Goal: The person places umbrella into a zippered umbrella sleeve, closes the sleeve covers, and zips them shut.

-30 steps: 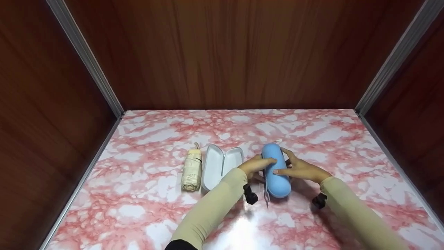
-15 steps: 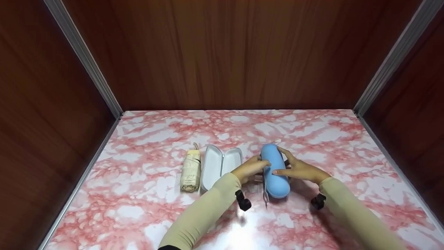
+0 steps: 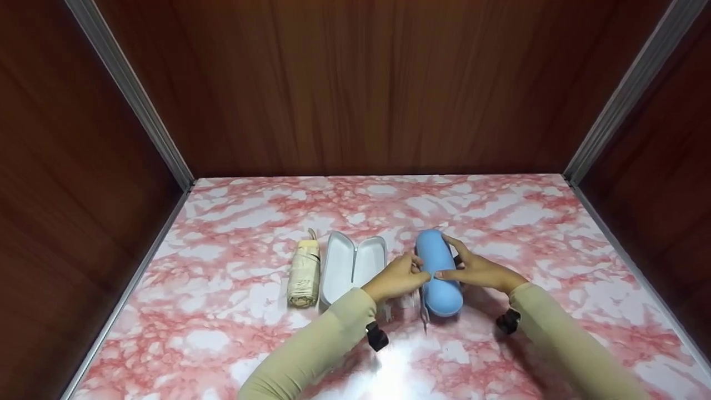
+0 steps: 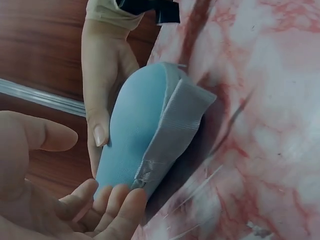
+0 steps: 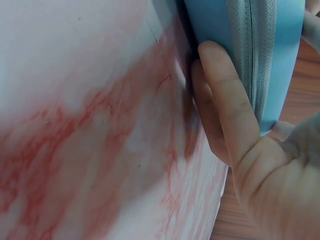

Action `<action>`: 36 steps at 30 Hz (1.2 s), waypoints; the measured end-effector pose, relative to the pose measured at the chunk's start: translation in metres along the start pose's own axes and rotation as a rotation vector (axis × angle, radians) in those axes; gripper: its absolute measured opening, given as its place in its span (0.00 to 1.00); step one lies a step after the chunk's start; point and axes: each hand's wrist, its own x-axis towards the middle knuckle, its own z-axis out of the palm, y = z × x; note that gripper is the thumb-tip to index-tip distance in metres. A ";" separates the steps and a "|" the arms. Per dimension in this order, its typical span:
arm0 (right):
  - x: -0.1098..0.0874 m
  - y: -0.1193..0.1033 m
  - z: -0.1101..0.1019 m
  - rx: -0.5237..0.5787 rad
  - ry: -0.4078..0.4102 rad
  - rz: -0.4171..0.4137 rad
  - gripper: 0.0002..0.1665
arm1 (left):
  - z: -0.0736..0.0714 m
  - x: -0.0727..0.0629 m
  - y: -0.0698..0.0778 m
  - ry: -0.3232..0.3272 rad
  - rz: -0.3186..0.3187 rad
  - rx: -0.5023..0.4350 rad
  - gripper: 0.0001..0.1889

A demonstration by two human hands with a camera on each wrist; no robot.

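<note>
A blue zip-up case (image 3: 441, 258) with rounded ends lies near the middle of the table, a grey strap (image 4: 182, 115) along its left side. My right hand (image 3: 482, 272) grips it from the right, thumb on top and fingers (image 5: 227, 95) against the lower side, below the grey zip (image 5: 254, 55). At the left side is my left hand (image 3: 397, 276). Its fingertips (image 4: 131, 197) meet the case near the strap's end, while the thumb (image 4: 55, 137) stands apart from it in the left wrist view.
To the left lies an opened white hinged case (image 3: 340, 269), partly behind my left forearm. Beside it is a folded cream umbrella (image 3: 304, 278) with a wrist loop. Dark wood panels (image 3: 355, 89) enclose the pink-and-white table (image 3: 233, 333) at the back and sides.
My left hand has slid back toward me and to the left along the blue case, its thumb withdrawing from the top. The right hand keeps its grip; the blue case stays nearly in place.
</note>
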 end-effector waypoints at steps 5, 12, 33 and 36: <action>0.000 0.001 -0.001 -0.012 -0.003 -0.016 0.61 | 0.000 -0.009 -0.001 -0.081 0.176 0.135 0.13; -0.001 0.002 -0.003 -0.010 -0.011 -0.051 0.59 | 0.012 -0.014 0.007 -0.036 0.710 0.741 0.10; -0.004 0.001 0.000 -0.106 0.028 -0.088 0.56 | 0.061 -0.009 0.014 0.088 0.837 1.436 0.17; -0.004 0.000 0.000 -0.109 0.028 -0.087 0.57 | 0.069 -0.009 0.014 0.124 0.805 1.503 0.14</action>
